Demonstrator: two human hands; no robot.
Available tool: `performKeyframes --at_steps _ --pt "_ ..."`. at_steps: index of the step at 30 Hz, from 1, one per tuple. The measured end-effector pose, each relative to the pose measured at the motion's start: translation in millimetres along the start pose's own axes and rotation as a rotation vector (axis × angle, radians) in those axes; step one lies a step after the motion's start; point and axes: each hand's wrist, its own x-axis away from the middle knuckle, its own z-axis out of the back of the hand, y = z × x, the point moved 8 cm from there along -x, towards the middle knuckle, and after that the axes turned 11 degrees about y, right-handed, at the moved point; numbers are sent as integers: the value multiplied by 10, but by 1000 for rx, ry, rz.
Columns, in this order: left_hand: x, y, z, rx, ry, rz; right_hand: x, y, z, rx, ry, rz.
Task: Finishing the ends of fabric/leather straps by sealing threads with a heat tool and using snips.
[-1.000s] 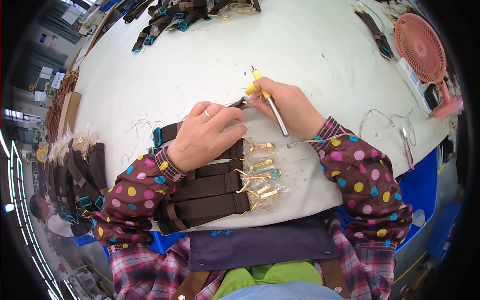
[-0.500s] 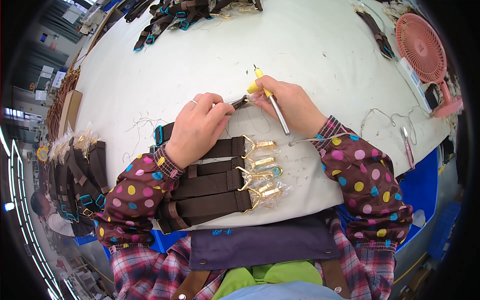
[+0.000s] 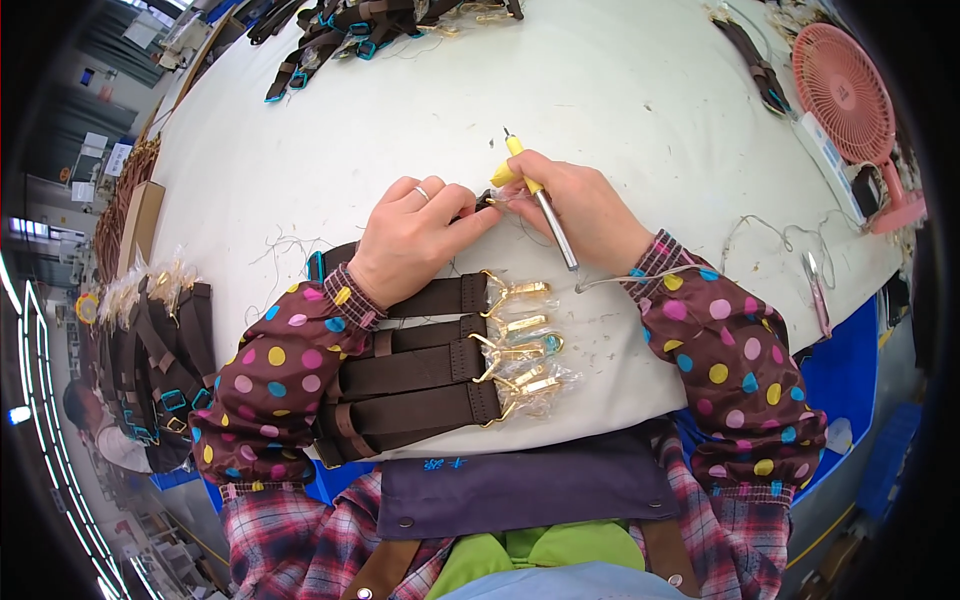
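My left hand (image 3: 420, 235), a ring on one finger, is closed on a dark brown strap (image 3: 485, 198), most of it hidden under the fingers. Close against that strap's end is my right hand (image 3: 590, 210), its fingertips at a bit of clear plastic wrap. A pen-like tool (image 3: 553, 228) with a yellow grip, a metal shaft and a thin dark tip lies in its grip, tip pointing away from me, cable trailing right. Below my hands several brown straps (image 3: 410, 372) lie side by side, their gold snap hooks (image 3: 525, 350) in plastic wrap to the right.
Hanging at the table's left edge is a bundle of straps (image 3: 160, 340); another heap (image 3: 370, 25) lies at the far side. To the right are thread snips (image 3: 817, 295), a pink fan (image 3: 845, 95), a white power strip (image 3: 830, 165) and a blue bin (image 3: 845, 370). A person (image 3: 105, 425) sits at left.
My left hand has slid right along the strap, closer to my right hand, and covers more of it. My right hand and the tool have barely moved.
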Motion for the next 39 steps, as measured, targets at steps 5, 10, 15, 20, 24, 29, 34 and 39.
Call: performKeyframes --at_steps 5,10,15,20,24,29,34,39 --pt "35 71 20 71 -46 -49 -9 3 -6 1 -10 -11" --pt "122 161 123 147 -72 -133 -9 -3 12 13 -6 7" --pt "73 86 66 -16 -91 -51 4 16 14 -1 -14 1" --pt "29 84 41 -124 -12 -109 -6 6 9 8 -9 1" --pt "-23 106 39 -136 18 -165 -13 1 16 9 -11 -4" --pt "-10 121 9 -107 0 -168 -21 -8 20 19 -31 -15" --pt "49 165 37 45 -64 -192 3 22 14 11 -16 -7" --pt "141 254 41 128 -130 -256 7 -23 53 66 -24 43"
